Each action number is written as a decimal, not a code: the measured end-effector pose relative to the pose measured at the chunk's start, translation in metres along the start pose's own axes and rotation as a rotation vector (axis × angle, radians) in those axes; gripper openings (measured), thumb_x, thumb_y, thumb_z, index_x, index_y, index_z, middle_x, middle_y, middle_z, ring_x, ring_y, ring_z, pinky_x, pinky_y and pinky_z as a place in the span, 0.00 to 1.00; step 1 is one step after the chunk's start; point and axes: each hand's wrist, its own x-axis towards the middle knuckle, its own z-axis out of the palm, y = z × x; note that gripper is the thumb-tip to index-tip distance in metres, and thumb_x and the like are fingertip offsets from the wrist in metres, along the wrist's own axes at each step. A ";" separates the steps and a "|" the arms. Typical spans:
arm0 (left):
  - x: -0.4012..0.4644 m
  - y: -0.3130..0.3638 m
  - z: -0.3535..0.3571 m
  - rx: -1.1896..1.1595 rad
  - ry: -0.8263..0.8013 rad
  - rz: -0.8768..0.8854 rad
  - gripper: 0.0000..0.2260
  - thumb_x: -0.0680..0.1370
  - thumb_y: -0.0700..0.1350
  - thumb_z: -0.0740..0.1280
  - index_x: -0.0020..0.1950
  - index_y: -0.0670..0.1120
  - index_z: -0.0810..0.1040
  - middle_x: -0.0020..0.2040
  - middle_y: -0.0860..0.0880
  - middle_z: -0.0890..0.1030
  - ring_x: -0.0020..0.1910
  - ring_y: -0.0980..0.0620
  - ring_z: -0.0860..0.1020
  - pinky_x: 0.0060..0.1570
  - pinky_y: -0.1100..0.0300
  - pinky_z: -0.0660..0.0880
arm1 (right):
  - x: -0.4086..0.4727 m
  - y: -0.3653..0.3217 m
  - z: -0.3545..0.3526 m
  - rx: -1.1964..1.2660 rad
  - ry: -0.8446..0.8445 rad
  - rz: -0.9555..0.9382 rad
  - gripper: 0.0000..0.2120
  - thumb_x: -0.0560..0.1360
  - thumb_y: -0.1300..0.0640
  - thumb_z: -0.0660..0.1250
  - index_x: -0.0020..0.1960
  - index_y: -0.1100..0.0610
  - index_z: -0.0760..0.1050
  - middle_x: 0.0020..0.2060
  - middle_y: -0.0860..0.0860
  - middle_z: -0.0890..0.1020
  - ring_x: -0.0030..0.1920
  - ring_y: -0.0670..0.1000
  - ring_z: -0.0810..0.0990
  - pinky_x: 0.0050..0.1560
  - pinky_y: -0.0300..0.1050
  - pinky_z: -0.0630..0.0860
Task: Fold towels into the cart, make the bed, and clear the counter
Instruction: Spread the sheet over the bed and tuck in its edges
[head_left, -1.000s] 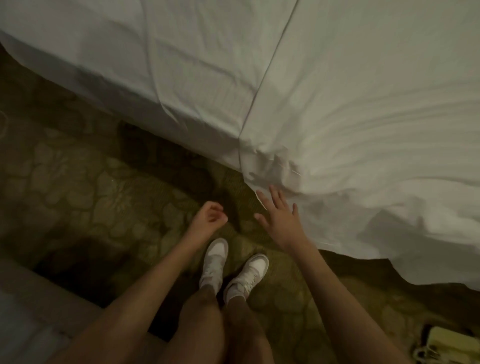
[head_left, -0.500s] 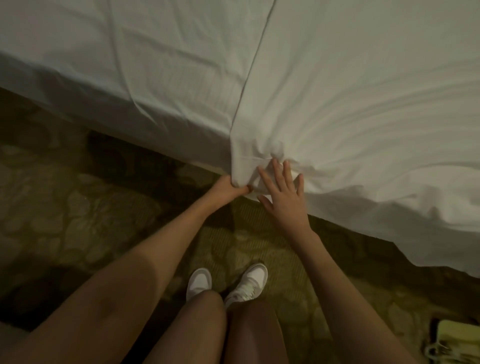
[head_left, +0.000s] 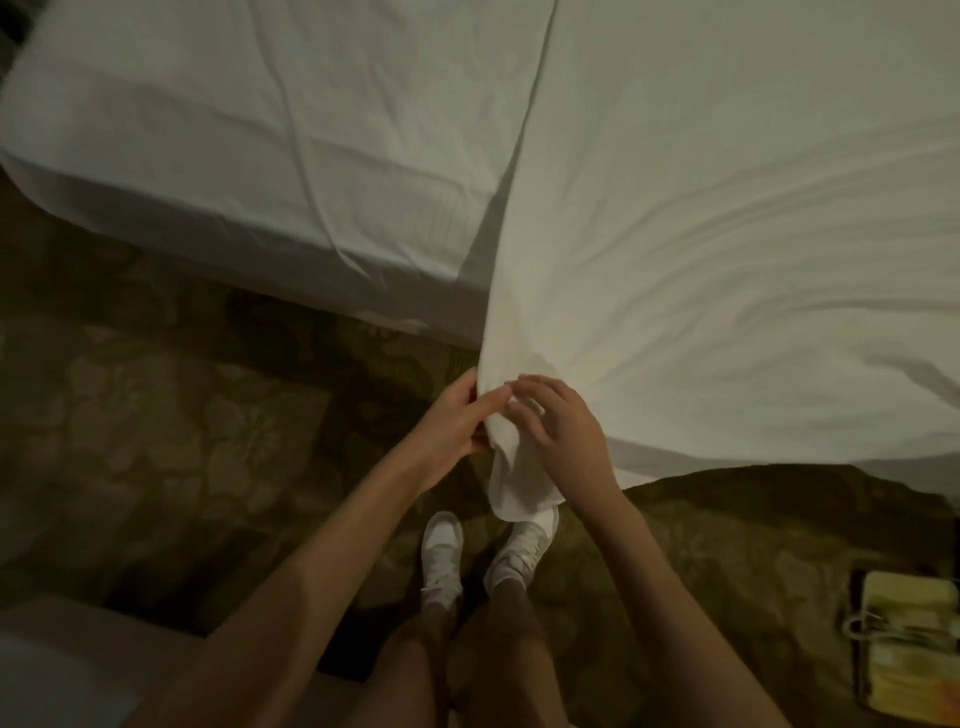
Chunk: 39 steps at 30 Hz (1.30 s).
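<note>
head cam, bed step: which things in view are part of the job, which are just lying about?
In the job:
- top sheet, corner gathered up off the bed
- left hand, grip round that corner
- right hand, fingers on the same corner
- mattress, covered in white

Lying about:
- yellow object on the carpet
- white shoes

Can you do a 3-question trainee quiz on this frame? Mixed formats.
1. True or false: the left hand grips the gathered corner of the top sheet.
2. Multiple choice: where does the tail of the sheet corner hang?
A. over the shoes
B. on the mattress
C. across the yellow item
3. Fill in: the yellow item lies on the ___ at the lower right.

Key:
1. True. The right hand lies over the same bunch, fingers loosely curved.
2. A. It hangs just above the right shoe.
3. Carpet.
</note>
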 end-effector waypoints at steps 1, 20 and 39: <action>-0.005 0.006 0.003 -0.041 -0.001 -0.009 0.11 0.80 0.44 0.61 0.63 0.52 0.72 0.58 0.48 0.79 0.57 0.50 0.79 0.57 0.48 0.77 | -0.001 -0.008 -0.005 0.021 0.005 0.003 0.14 0.79 0.50 0.62 0.62 0.53 0.77 0.62 0.49 0.76 0.61 0.48 0.73 0.63 0.46 0.71; -0.067 0.029 0.021 0.186 -0.277 -0.058 0.17 0.80 0.46 0.62 0.67 0.58 0.63 0.54 0.51 0.78 0.51 0.56 0.80 0.48 0.55 0.79 | -0.058 -0.048 -0.019 0.118 0.199 0.038 0.03 0.76 0.60 0.66 0.49 0.58 0.77 0.43 0.49 0.79 0.44 0.47 0.77 0.45 0.39 0.75; -0.118 -0.035 0.011 0.109 0.049 -0.007 0.19 0.75 0.35 0.68 0.64 0.46 0.71 0.54 0.50 0.81 0.50 0.54 0.81 0.46 0.61 0.80 | -0.145 -0.039 -0.001 0.124 0.147 0.025 0.10 0.74 0.53 0.70 0.54 0.53 0.78 0.56 0.46 0.76 0.59 0.42 0.68 0.56 0.27 0.62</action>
